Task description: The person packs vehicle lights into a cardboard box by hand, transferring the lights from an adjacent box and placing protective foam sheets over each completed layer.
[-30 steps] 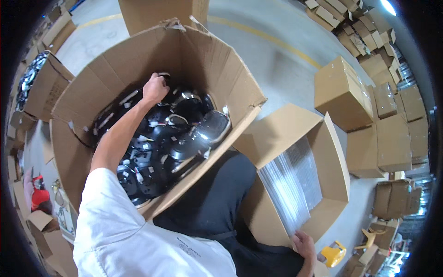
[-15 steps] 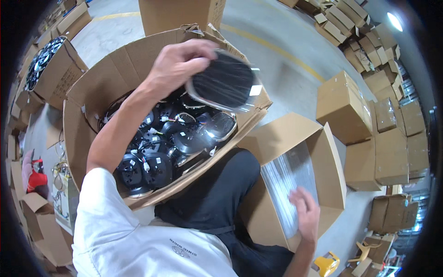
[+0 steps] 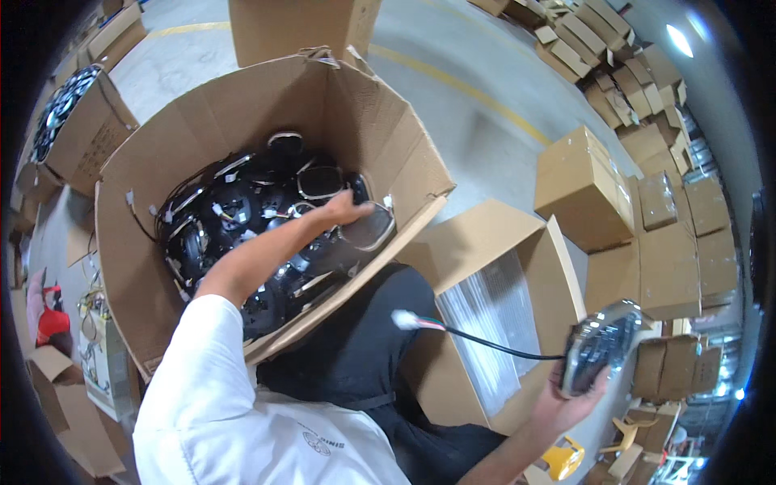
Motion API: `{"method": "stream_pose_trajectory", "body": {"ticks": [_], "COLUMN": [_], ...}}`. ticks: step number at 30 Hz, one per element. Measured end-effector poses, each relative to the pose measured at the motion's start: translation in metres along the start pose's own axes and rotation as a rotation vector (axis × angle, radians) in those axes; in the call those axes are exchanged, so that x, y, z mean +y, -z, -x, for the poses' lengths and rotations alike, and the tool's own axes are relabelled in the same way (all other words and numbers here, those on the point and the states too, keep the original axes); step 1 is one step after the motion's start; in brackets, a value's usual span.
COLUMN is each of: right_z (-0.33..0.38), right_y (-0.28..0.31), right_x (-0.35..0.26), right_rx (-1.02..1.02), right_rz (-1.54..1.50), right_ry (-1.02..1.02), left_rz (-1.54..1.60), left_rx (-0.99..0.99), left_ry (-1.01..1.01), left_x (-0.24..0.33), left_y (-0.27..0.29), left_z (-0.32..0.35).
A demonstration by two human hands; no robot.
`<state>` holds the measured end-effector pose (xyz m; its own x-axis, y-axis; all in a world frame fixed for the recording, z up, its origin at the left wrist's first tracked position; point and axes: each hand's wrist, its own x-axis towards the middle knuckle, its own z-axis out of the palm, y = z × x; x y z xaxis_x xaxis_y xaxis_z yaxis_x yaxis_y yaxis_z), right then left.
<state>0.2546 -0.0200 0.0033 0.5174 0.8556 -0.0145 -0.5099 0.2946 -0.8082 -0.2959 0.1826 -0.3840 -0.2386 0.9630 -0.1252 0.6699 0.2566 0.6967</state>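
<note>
My right hand point(image 3: 575, 398) holds up a rounded black unit point(image 3: 600, 343) with a shiny silver rim, beside the smaller open box. From it a black cable point(image 3: 501, 347) stretches leftward to a white plug point(image 3: 406, 320) with coloured wires. Inside the large open cardboard box point(image 3: 380, 121), my left hand point(image 3: 346, 210) is closed at the upper edge of another rounded dark unit point(image 3: 368, 229) with a pale rim. Its fingertips are somewhat blurred. Several similar black units with wires and white plugs lie piled around it.
The smaller open box point(image 3: 558, 283) at my right holds clear plastic sleeves point(image 3: 493, 323). Closed cartons point(image 3: 586, 182) stand beyond it. A yellow stool point(image 3: 563, 459) is at lower right. Another carton point(image 3: 81, 137) of black parts stands at far left.
The unit my left hand held above the large box is no longer there; that hand is down among the pile. My right hand, empty before, has moved right and holds a unit with a dangling cable.
</note>
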Motion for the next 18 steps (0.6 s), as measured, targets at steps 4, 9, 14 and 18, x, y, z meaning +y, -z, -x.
{"method": "stream_pose_trajectory", "body": {"ticks": [4, 9, 14, 18], "right_z": [-0.022, -0.013, -0.033, -0.058], "right_y": [0.071, 0.099, 0.104, 0.051], "right_x": [-0.072, -0.086, -0.086, -0.082], "right_rx": [-0.070, -0.018, -0.147, -0.314], "right_rz": [0.071, 0.355, 0.482, 0.752], "right_ry": [0.055, -0.014, -0.071, 0.335], "left_rz": [0.253, 0.206, 1.058, 1.251], "left_rx": [-0.233, -0.374, -0.224, -0.379], "left_ry": [0.020, 0.054, -0.148, -0.284], "left_x": [0.038, 0.133, 0.291, 0.434], "left_y": [-0.081, -0.029, 0.148, 0.169], "left_z": [0.006, 0.038, 0.091, 0.162]}}
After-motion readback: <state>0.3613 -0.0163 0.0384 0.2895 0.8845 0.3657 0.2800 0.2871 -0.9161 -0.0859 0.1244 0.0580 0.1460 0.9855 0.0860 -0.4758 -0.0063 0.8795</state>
